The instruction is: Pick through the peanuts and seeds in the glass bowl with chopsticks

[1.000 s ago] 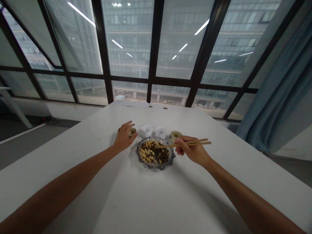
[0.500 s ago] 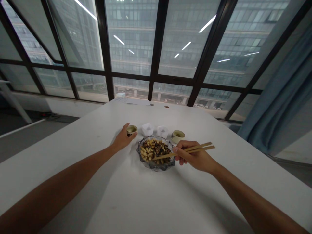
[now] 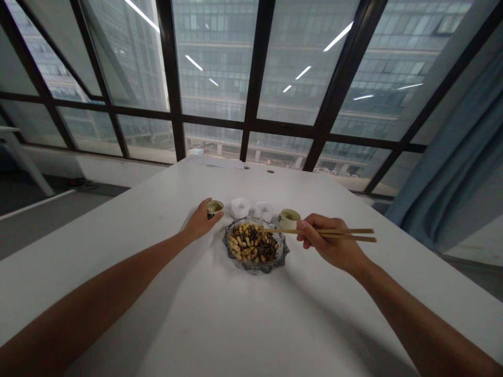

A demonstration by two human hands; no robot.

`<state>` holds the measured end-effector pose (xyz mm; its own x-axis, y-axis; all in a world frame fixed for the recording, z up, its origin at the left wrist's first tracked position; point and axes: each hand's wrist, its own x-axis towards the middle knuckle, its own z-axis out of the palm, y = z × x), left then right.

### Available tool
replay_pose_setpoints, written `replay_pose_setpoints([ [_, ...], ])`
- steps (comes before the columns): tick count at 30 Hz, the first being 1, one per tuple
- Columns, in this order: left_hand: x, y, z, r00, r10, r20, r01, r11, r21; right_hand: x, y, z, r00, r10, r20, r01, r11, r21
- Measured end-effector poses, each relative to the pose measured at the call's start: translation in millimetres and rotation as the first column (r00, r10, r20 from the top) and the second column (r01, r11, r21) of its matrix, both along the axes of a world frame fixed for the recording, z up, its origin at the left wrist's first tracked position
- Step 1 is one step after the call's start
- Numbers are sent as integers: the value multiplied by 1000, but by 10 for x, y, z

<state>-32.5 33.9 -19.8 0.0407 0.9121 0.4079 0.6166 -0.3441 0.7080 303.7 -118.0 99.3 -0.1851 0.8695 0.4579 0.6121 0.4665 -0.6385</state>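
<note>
My left hand (image 3: 200,220) is wrapped round a small pale green cup (image 3: 215,215) with dark markings, at the left of a glass bowl (image 3: 254,270). The bowl has a jagged rim and holds a mix of peanuts (image 3: 239,244) and dark seeds (image 3: 267,248). In my right hand (image 3: 328,241) is a pair of wooden chopsticks (image 3: 356,233), held nearly level. Their tips lie over the far part of the bowl; whether they pinch anything is too small to tell. A second pale green cup (image 3: 288,222) stands just beyond the right hand's fingertips.
Two small white dishes (image 3: 240,209) stand side by side behind the bowl, between the cups. White papers (image 3: 223,163) lie at the far edge of the white table (image 3: 236,324). Beyond are windows, with a blue curtain (image 3: 444,173) at the right.
My right hand has moved up and to the right, and the chopstick tips have lifted from the near part of the bowl toward its far side. My left hand stays on the cup.
</note>
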Motion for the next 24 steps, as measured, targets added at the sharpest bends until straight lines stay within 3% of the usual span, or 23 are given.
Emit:
replay_pose_setpoints([
  [4, 1, 0, -6, 1000, 6, 4, -6, 1000, -8, -57, -19, 5, 969, 137, 207, -158, 983, 90],
  [8, 3, -5, 1, 1000, -2, 10, 2, 1000, -12, -102, -21, -31, 936, 157, 315, -215, 964, 159],
  [24, 1, 15, -21, 1000, -1, 6, 1, 1000, 28, -111, 0, -112, 875, 226, 428, -344, 912, 223],
])
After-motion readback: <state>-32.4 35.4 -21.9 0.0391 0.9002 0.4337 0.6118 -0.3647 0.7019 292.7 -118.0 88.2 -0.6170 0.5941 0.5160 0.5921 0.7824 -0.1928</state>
